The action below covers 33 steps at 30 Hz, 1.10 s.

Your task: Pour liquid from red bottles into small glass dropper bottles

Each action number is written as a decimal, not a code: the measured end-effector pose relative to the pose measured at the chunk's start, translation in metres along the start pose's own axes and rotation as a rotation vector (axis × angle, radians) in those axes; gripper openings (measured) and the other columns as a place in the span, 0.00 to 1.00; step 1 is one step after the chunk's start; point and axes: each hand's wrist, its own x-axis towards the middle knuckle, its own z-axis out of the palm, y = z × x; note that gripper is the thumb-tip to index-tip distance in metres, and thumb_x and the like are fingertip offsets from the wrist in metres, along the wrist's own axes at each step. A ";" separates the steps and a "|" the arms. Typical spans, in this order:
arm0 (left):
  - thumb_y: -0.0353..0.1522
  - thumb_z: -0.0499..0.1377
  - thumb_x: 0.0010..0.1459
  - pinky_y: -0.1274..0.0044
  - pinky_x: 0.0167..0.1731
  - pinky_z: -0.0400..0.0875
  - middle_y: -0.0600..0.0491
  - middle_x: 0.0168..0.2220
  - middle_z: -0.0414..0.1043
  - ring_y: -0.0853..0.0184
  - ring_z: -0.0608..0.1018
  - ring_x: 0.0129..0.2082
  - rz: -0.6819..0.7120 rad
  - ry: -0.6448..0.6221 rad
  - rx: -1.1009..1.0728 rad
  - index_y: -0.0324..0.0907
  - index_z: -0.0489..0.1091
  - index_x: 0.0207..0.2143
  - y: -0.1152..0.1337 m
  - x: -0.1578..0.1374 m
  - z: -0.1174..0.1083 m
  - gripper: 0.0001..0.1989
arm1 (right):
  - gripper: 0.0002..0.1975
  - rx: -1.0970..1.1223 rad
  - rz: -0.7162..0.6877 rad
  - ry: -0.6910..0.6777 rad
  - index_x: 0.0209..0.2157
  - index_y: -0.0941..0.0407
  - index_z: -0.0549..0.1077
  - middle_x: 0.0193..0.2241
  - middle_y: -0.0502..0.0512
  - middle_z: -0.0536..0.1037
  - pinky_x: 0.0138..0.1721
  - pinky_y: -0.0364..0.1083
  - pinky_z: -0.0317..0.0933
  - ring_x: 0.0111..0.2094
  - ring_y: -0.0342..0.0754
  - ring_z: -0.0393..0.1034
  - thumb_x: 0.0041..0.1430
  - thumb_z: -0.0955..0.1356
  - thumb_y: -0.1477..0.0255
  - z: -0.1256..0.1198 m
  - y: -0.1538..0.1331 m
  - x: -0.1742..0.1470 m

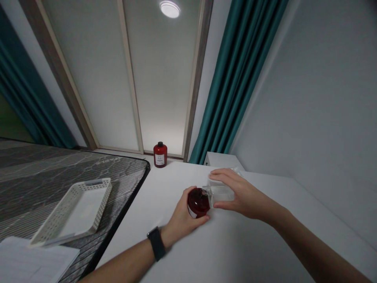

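My left hand [184, 212], with a dark watch at its wrist, is closed round a dark red bottle [198, 203] whose top has no cap on it. The bottle stands on or just above the white table. In my right hand [235, 192] is a clear bottle [221, 191], tipped on its side with its neck at the red bottle's mouth. Whether any liquid is flowing between them I cannot tell. Farther back on the table stands a second red bottle [160, 155], upright, with a black cap and a white label.
On the left, a dark grey surface [126, 167] with a black edge adjoins the white table [141, 220]. It carries a white perforated basket [98, 212] and papers [32, 259]. A white box [225, 159] stands behind the table, near green curtains [226, 90].
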 end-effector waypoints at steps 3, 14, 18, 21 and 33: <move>0.30 0.70 0.45 0.59 0.59 0.63 0.44 0.56 0.65 0.54 0.71 0.56 -0.007 -0.001 0.001 0.42 0.55 0.58 0.001 0.000 0.000 0.40 | 0.30 -0.003 -0.009 0.000 0.56 0.53 0.68 0.56 0.63 0.71 0.59 0.60 0.63 0.58 0.58 0.66 0.52 0.76 0.66 -0.001 0.000 0.000; 0.30 0.71 0.45 0.59 0.59 0.63 0.44 0.56 0.65 0.53 0.71 0.56 0.011 0.000 0.007 0.43 0.56 0.58 -0.001 0.000 0.000 0.40 | 0.31 -0.018 -0.024 0.012 0.57 0.51 0.68 0.56 0.62 0.71 0.59 0.61 0.62 0.58 0.58 0.66 0.52 0.75 0.65 0.000 0.003 -0.002; 0.30 0.71 0.45 0.59 0.59 0.63 0.44 0.56 0.65 0.53 0.71 0.56 0.017 -0.002 0.005 0.43 0.57 0.58 0.000 0.000 0.000 0.40 | 0.31 -0.016 -0.027 0.013 0.57 0.51 0.68 0.56 0.62 0.71 0.59 0.61 0.62 0.58 0.58 0.66 0.52 0.76 0.65 -0.001 0.003 -0.002; 0.31 0.71 0.45 0.59 0.59 0.63 0.44 0.56 0.65 0.53 0.71 0.56 0.015 -0.004 0.002 0.42 0.57 0.58 0.001 0.000 -0.001 0.40 | 0.31 -0.015 -0.030 0.006 0.57 0.52 0.68 0.56 0.62 0.71 0.59 0.61 0.62 0.58 0.58 0.65 0.52 0.76 0.65 -0.001 0.003 -0.002; 0.31 0.71 0.44 0.58 0.60 0.63 0.44 0.56 0.66 0.52 0.71 0.57 0.022 -0.003 0.015 0.43 0.57 0.58 -0.001 0.000 -0.001 0.40 | 0.31 -0.012 -0.057 0.014 0.57 0.51 0.69 0.56 0.62 0.72 0.58 0.61 0.63 0.58 0.58 0.66 0.52 0.76 0.65 -0.002 0.004 -0.002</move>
